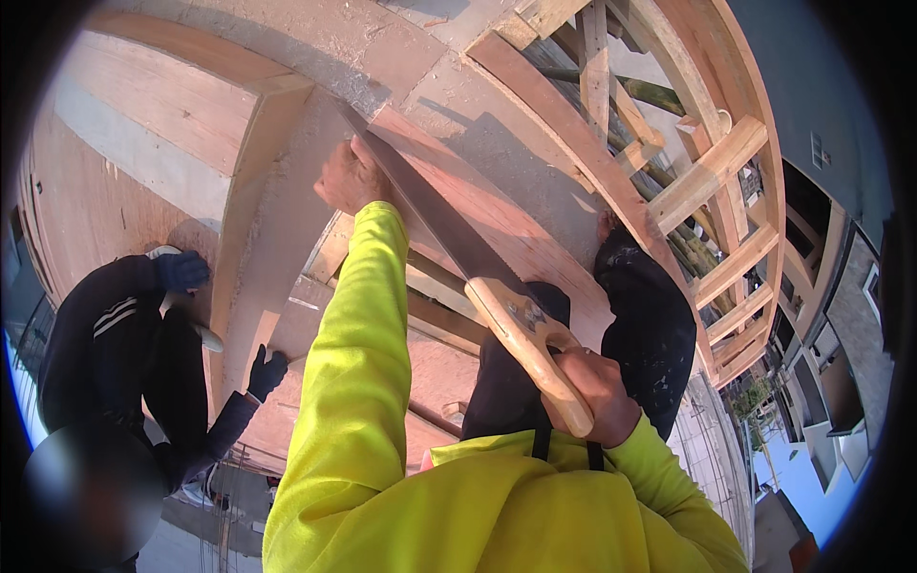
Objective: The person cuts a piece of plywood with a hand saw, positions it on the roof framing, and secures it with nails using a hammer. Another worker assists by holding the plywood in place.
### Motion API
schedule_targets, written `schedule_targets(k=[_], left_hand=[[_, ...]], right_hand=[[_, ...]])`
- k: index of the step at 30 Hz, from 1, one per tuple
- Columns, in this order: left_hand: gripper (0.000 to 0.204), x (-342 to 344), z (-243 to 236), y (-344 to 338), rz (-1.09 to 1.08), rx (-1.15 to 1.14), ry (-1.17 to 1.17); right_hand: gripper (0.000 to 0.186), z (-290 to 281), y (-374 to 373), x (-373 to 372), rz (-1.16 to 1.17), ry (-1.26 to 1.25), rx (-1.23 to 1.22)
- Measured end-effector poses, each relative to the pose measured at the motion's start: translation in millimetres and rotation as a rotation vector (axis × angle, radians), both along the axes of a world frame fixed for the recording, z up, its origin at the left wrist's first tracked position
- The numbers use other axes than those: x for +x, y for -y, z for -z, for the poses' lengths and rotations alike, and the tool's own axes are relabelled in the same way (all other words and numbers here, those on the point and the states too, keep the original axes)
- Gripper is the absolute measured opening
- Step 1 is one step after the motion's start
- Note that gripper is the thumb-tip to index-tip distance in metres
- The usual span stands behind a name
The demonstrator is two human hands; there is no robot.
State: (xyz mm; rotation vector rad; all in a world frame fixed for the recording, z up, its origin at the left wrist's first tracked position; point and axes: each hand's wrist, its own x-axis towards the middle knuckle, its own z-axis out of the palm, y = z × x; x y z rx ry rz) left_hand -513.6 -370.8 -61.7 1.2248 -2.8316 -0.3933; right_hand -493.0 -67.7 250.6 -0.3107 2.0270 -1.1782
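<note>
Gripping saw handle [531, 351], right fingers [581, 376] curled

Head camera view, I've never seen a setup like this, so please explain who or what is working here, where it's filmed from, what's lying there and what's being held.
There's no machine: a person in a yellow-green top works with bare hands. The single picture comes from a wide fisheye camera worn on their head, looking down, so straight edges bend toward the rim. The right hand has its grip on the wooden handle of a saw. The left hand is near the far end of the blade; whether it touches, I can't tell. Beside the blade lies a reddish wooden board. A curved wooden frame is at right; another person with dark gloves is at left.
</note>
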Motion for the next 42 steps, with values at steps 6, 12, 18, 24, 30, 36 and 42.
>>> schedule_targets(k=[6, 12, 18, 24, 30, 36, 42], left_hand=[[0.042, 28.3, -21.7, -7.1, -0.017, 0.055, 0.065], [0.04, -6.3, -5.9, -1.8, -0.031, -0.027, -0.002], [0.041, 3.8, -1.0, 1.2, -0.033, 0.017, -0.09], [0.042, -8.3, -17.2, -7.8, -0.073, -0.023, -0.036], [0.043, -3.2, -12.4, -7.1, -0.12, 0.181, -0.143], [0.043, 4.9, -20.3, -4.3, -0.073, 0.022, -0.024], [0.045, -9.1, -23.2, -8.6, -0.071, 0.131, -0.062]], right_hand=[[0.021, 50.7, 34.8, -13.8, 0.026, 0.036, -0.093], [0.02, -16.8, -28.5, 16.6, -0.067, -0.074, 0.0], [0.024, 54.1, 16.9, -0.6, -0.001, -0.02, -0.065], [0.021, -29.1, -61.2, 44.1, -0.074, -0.086, -0.037], [0.02, 46.2, 0.6, 12.4, -0.013, -0.082, -0.11], [0.014, -37.9, -65.2, 31.4, -0.023, -0.08, -0.133], [0.029, 76.7, 29.2, -8.7, 0.028, -0.105, -0.096]])
